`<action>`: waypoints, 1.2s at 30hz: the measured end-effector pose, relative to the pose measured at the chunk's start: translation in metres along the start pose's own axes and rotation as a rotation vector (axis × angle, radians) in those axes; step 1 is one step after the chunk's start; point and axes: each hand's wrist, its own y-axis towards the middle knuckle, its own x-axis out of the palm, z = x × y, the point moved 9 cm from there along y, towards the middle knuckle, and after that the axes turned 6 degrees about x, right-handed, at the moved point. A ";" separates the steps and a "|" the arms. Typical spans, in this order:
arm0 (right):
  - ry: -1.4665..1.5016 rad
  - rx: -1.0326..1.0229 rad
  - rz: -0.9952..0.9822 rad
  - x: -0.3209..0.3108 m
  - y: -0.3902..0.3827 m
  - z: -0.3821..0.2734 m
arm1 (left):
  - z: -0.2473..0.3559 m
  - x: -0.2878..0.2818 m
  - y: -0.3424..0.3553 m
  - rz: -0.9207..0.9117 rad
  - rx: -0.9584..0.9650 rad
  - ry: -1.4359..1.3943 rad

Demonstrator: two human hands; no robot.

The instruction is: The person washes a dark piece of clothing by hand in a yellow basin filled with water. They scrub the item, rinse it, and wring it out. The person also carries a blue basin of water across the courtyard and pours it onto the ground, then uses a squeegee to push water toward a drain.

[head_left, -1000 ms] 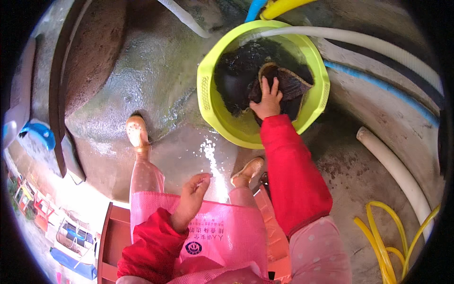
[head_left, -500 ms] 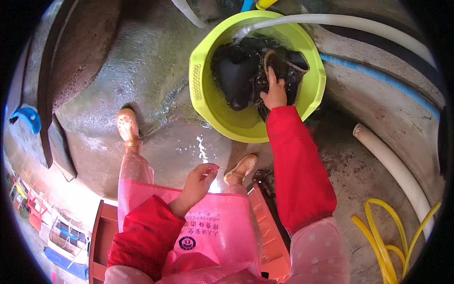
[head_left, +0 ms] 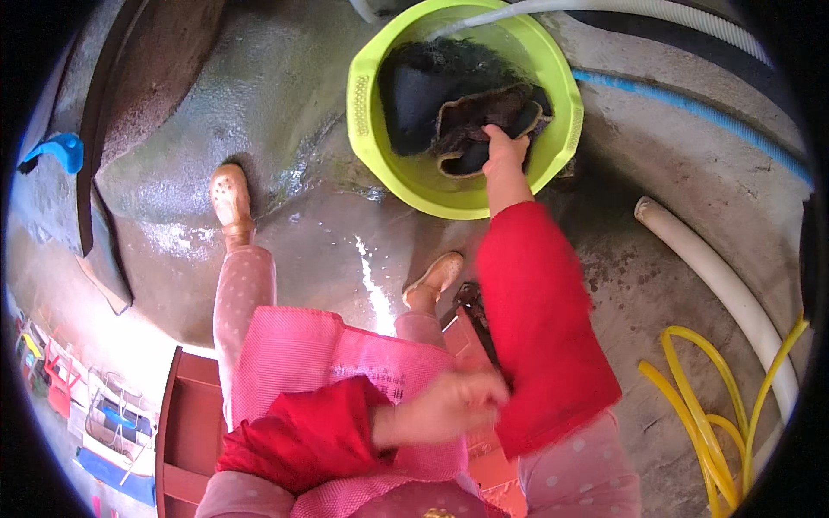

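A yellow-green plastic tub (head_left: 366, 164) stands ahead, with water and dark, soaked items in it. My right hand (head_left: 506, 155) reaches over its near rim, fingers closed on a dark brown cloth piece with tan edging (head_left: 471, 116), folded and wet. Its exact kind does not show. Black material (head_left: 410, 91) lies beside it in the water. Over my lap, my left hand (head_left: 453, 404) is smeared by motion; its fingers look bent close to my red right sleeve (head_left: 548, 337). Nothing can be made out in it.
A white hose (head_left: 604, 7) runs into the tub. Right of it lie a blue hose (head_left: 699, 115), a thick white pipe (head_left: 717, 276) and a looped yellow hose (head_left: 682, 414). A red plastic frame (head_left: 186, 414) is beneath me, on wet concrete.
The tub sits higher in view. My right hand has gone from pressing the dark cloth to gripping its edge, and the cloth has spread. My left hand has swung right toward the sleeve.
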 end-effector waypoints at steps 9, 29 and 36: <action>0.004 -0.279 -0.306 -0.009 -0.014 -0.007 | 0.015 -0.043 -0.033 0.036 0.382 0.503; -0.462 -0.713 0.167 -0.356 -0.359 -0.266 | 0.030 -0.197 -0.011 0.757 0.252 0.807; -0.524 -0.734 -0.125 -0.195 -0.270 -0.209 | 0.034 -0.204 -0.018 0.793 0.230 0.775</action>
